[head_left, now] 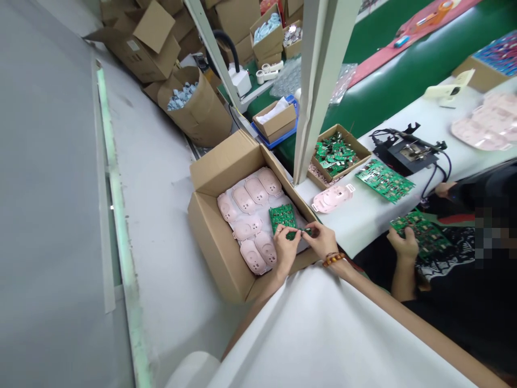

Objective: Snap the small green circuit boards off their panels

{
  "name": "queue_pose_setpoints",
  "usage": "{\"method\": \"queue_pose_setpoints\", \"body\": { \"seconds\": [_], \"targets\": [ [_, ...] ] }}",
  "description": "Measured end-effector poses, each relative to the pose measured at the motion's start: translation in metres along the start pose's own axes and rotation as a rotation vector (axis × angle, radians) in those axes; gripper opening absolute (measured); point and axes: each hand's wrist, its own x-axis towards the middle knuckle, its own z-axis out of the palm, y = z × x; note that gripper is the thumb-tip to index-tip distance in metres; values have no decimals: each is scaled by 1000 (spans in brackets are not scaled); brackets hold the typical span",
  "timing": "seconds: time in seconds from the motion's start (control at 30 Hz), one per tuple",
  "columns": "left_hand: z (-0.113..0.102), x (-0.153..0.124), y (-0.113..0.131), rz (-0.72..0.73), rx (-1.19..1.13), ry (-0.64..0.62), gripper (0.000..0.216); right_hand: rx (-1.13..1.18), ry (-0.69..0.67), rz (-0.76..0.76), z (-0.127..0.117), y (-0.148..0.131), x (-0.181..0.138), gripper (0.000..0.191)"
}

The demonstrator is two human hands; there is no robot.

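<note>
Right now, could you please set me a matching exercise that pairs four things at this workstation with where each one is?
Things
1. Stacked pink shells
2. Single pink shell
3. Heap of green circuit boards
4. Small green circuit board

Places
A. Held between the left hand and right hand
B. In the large carton
C. In the small cardboard box
D. Lying on the white table

Pairs: 1-B, 2-D, 3-C, 4-A

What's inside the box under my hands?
Rows of pink plastic shells, a green circuit board on top, pinched by left hand and right hand. Anything beneath the shells is covered.
</note>
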Motion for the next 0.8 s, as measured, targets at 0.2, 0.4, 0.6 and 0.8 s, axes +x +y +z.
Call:
{"method": "queue_pose_setpoints", "body": {
  "seconds": [0.2,0.4,0.6,0.8],
  "targets": [
    [6,-4,9,50,61,-3,9,21,44,-8,-7,-5,-6,26],
    [9,-5,15,60,57,-10,12,65,75,-6,-10,-10,-9,27],
    [8,2,12,28,-3,-76,15,182,72,34,-13,-4,-5,29],
    [13,-2,7,-30,-19,-80,15,277,-16,112,-9,4,-5,48]
  ]
}}
